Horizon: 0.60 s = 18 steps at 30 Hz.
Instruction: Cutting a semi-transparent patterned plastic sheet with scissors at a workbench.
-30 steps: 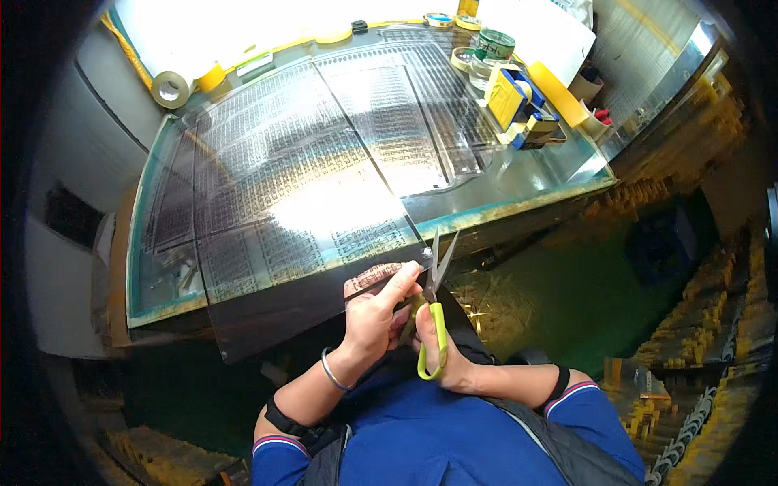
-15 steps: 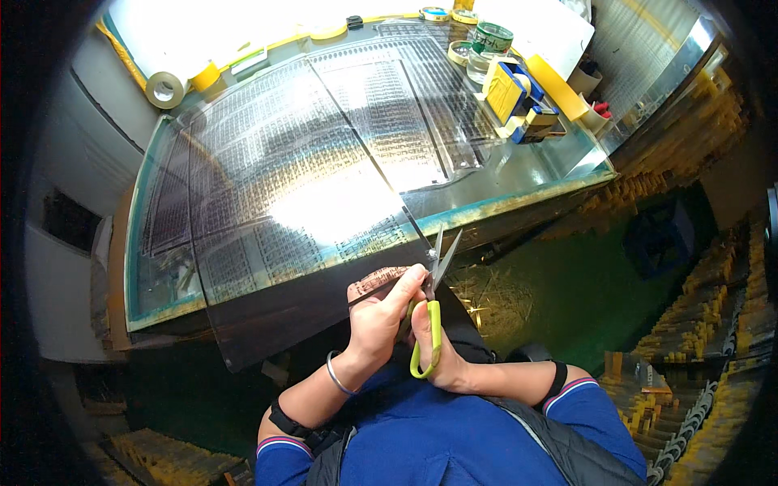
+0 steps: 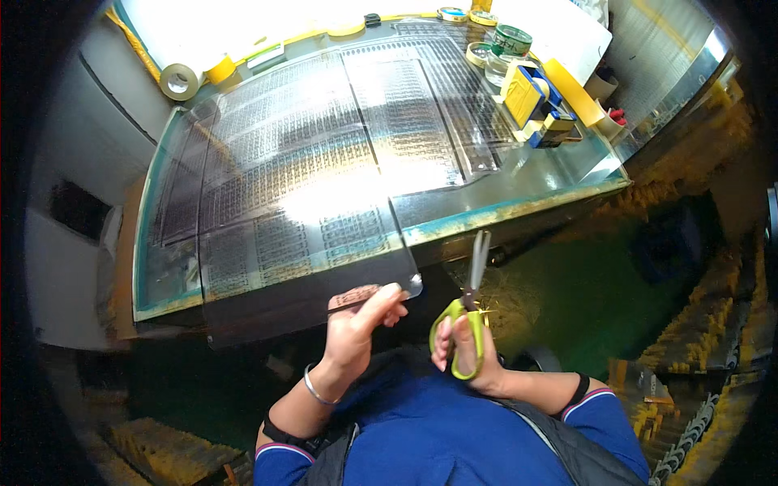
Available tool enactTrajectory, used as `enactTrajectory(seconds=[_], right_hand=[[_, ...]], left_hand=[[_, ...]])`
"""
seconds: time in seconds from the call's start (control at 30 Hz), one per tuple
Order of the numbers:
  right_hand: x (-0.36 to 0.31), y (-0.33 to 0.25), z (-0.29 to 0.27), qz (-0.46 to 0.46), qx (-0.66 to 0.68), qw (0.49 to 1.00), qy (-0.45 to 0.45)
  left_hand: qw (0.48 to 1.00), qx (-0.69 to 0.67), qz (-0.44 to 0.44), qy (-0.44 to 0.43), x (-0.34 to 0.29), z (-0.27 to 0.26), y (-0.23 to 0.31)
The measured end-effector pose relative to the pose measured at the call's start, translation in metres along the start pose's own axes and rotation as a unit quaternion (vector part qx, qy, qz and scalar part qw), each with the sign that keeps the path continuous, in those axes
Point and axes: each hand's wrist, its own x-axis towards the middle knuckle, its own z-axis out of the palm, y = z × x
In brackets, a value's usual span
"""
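My left hand point(image 3: 354, 328) pinches the near right corner of a large clear film sheet point(image 3: 284, 255) printed with dark rows. The sheet lies over the glass-topped table, and its near part hangs past the front edge. My right hand point(image 3: 484, 366) has its fingers through the handles of a pair of scissors point(image 3: 474, 306) with lime-green grips. Their blades point up and away, nearly closed, apart from the film. A second printed film point(image 3: 412, 121) rests to the right, partly under the first.
The table's glass edge point(image 3: 519, 212) runs across in front of me. At the back right stand a blue and yellow tape dispenser point(image 3: 531, 95) and several tape rolls point(image 3: 512, 40). Another tape roll point(image 3: 179, 81) is at the back left. A bright white panel point(image 3: 243, 23) glares behind.
My hands have drawn apart. The scissors have moved right, away from the film corner, and their blades have come together. The left hand has shifted slightly left and down, still on the film.
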Motion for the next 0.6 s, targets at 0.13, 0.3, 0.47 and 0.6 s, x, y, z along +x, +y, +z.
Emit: enactTrajectory(seconds=[0.13,0.3,0.47,0.6], right_hand=[[0.011,-0.013,-0.005,-0.105,-0.146,0.981,0.068],[0.022,-0.019,-0.007,-0.106,-0.170,0.980,0.018],[0.029,-0.027,0.001,-0.114,-0.165,0.979,-0.022],[0.034,-0.045,-0.009,-0.142,-0.210,0.967,0.013]], left_hand=[[0.959,-0.045,0.061,0.272,-0.029,-0.037,0.009],[0.895,0.032,0.218,0.387,-0.057,-0.085,0.050],[0.874,0.010,0.309,0.374,-0.062,-0.139,0.073],[0.912,0.007,0.239,0.334,-0.090,-0.210,0.093]])
